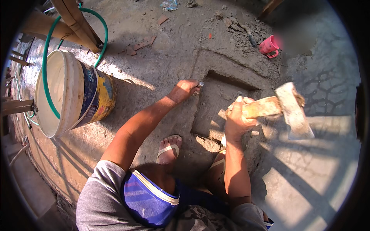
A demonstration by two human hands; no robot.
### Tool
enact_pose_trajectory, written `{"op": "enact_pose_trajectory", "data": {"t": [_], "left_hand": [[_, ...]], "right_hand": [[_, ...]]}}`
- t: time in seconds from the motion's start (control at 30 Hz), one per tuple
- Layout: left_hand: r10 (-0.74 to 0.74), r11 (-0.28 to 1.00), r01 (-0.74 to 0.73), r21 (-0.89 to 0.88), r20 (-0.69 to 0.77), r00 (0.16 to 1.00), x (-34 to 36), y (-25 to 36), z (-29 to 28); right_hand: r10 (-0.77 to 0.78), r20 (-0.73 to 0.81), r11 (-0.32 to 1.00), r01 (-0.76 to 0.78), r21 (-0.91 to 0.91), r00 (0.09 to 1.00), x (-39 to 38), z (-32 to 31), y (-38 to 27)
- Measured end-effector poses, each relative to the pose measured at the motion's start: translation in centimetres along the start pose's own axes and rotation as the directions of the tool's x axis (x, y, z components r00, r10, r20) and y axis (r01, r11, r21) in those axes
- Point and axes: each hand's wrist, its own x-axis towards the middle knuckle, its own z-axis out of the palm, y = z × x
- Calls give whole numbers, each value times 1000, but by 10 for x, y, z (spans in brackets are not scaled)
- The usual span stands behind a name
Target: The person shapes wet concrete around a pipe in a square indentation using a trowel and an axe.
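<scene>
At the left rim of a square pit point(221, 92) cut into the grey ground, my left hand point(184, 91) is closed around a chisel point(200, 83). Only its round, silvery top end shows; the rest is hidden by the hand. My right hand point(239, 119) grips the wooden handle of a hammer point(296, 111), held over the pit's right side. The hammer's pale, dusty head points right, apart from the chisel. Just in front of my sandalled feet point(169, 148) lies the pit's near edge, which is broken and rough.
To the left, a large white bucket point(71, 92) lies on its side, with a green hose point(47, 77) looped over it. Wooden poles point(73, 23) stand behind. A pink mug point(269, 47) sits by loose rubble point(239, 29) at the far right. Smooth, cracked grey ground point(323, 88) extends rightward.
</scene>
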Motion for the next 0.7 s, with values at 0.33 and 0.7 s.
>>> {"op": "enact_pose_trajectory", "data": {"t": [0.33, 0.7], "left_hand": [[-242, 956, 233, -179, -30, 970, -4, -15, 6], [-254, 957, 237, -170, -87, 963, 24, -16, -20]], "right_hand": [[577, 440, 801, -372, -469, 688, -15, -13, 53], [452, 406, 880, -470, -62, 794, -5, -10, 24]]}}
